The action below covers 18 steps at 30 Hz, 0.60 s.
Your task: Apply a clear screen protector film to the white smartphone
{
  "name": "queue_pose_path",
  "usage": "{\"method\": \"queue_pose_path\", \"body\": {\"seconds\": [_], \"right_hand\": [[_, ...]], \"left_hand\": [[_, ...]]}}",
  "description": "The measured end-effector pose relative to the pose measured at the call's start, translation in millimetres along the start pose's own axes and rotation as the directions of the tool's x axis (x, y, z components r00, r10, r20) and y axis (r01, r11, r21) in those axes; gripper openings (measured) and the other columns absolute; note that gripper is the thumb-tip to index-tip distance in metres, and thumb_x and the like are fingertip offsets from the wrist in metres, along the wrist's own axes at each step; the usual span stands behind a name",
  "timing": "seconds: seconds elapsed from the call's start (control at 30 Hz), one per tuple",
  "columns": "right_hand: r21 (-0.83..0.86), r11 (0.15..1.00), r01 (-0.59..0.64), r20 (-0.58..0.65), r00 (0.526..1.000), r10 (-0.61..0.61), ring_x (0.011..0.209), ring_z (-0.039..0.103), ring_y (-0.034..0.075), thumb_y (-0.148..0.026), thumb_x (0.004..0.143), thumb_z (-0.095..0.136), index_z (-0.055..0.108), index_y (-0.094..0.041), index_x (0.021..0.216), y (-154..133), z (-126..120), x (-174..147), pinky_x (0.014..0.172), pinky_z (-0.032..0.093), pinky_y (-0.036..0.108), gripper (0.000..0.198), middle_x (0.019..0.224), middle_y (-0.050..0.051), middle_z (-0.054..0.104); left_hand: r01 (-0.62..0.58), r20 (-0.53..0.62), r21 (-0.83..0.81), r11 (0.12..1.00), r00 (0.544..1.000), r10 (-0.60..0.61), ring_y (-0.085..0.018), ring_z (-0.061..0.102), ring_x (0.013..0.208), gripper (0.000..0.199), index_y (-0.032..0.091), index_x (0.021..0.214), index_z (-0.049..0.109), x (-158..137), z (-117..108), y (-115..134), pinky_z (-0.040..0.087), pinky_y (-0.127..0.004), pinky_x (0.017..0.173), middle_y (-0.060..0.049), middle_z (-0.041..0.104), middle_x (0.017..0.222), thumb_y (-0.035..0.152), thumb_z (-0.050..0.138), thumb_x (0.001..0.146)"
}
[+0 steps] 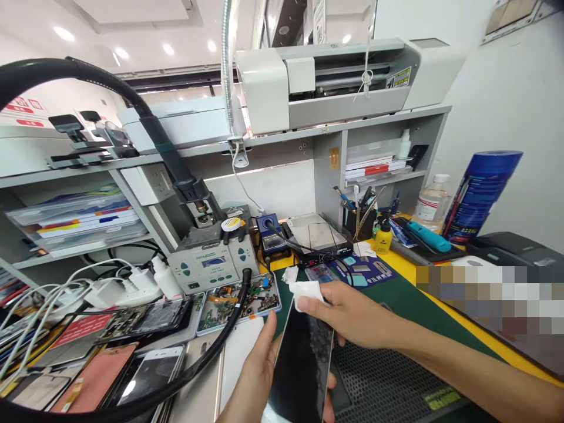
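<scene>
A smartphone (pixel 303 361) with a dark, smudged screen lies tilted in my left hand (pixel 259 367). My left thumb runs along its left edge, and fingertips curl round the right edge from below. Pinched in my right hand (pixel 341 308) is a folded white tissue (pixel 307 291), pressed against the top end of the phone. Another crumpled white tissue (pixel 289 274) sits on the green mat just beyond. A black perforated mat (pixel 396 382) spreads beneath my right forearm.
A tray of small circuit boards (pixel 259 302) and a rework station (pixel 211 264) stand left of centre. Its black hose (pixel 215 352) arcs across the left side near several phones (pixel 150 376). Toward the right are a yellow bottle (pixel 383 238) and a clear bottle (pixel 432 205).
</scene>
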State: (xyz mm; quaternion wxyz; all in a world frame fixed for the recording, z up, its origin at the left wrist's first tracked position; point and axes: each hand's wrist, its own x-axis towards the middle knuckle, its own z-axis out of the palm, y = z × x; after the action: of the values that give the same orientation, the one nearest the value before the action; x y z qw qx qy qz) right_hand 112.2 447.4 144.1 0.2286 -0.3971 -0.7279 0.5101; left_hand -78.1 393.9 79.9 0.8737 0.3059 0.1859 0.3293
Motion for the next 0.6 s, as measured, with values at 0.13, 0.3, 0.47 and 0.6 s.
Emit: {"method": "queue_pose_path", "body": {"seconds": [0.13,0.3,0.47,0.6], "right_hand": [[0.033,0.999,0.023,0.097,0.995,-0.026,0.063,0.054,0.013,-0.048,0.089,0.071,0.060,-0.018,0.086,-5,-8,-3,0.053,0.046,0.023,0.033,0.075,-0.003,0.055],[0.065,0.998,0.013,0.157,0.987,-0.023,0.073,0.053,0.013,-0.037,0.071,0.089,0.060,-0.018,0.091,-10,-8,-6,0.061,0.041,0.022,0.041,0.080,-0.005,0.060],[0.026,0.998,0.058,0.011,0.998,-0.058,0.067,0.040,0.012,-0.049,0.093,0.067,0.054,-0.018,0.074,-7,0,-2,0.060,0.030,0.025,0.038,0.070,-0.005,0.045],[0.005,0.998,0.057,0.027,0.998,-0.058,0.068,0.043,0.013,-0.048,0.095,0.064,0.055,-0.018,0.076,-6,-3,-2,0.061,0.033,0.025,0.036,0.071,-0.004,0.049]], "left_hand": [[0.010,0.024,0.047,0.999,1.000,-0.011,-0.028,0.074,0.062,0.093,0.010,0.128,0.064,0,0,2,0.057,-0.041,0.072,-0.016,0.078,0.087,0.088,0.032,0.086],[-0.025,-0.077,0.038,0.999,0.997,0.028,-0.027,0.072,0.060,0.093,0.008,0.123,0.067,3,-4,-7,0.056,-0.037,0.063,-0.018,0.078,0.080,0.087,0.034,0.086],[0.001,-0.104,0.010,1.000,0.995,0.000,-0.028,0.073,0.059,0.091,0.008,0.121,0.066,3,-5,-10,0.056,-0.037,0.064,-0.019,0.078,0.084,0.086,0.037,0.086],[-0.023,-0.109,-0.028,0.999,0.994,0.020,-0.031,0.075,0.063,0.083,0.011,0.130,0.063,5,-9,-8,0.057,-0.041,0.069,-0.015,0.078,0.081,0.080,0.040,0.090]]}}
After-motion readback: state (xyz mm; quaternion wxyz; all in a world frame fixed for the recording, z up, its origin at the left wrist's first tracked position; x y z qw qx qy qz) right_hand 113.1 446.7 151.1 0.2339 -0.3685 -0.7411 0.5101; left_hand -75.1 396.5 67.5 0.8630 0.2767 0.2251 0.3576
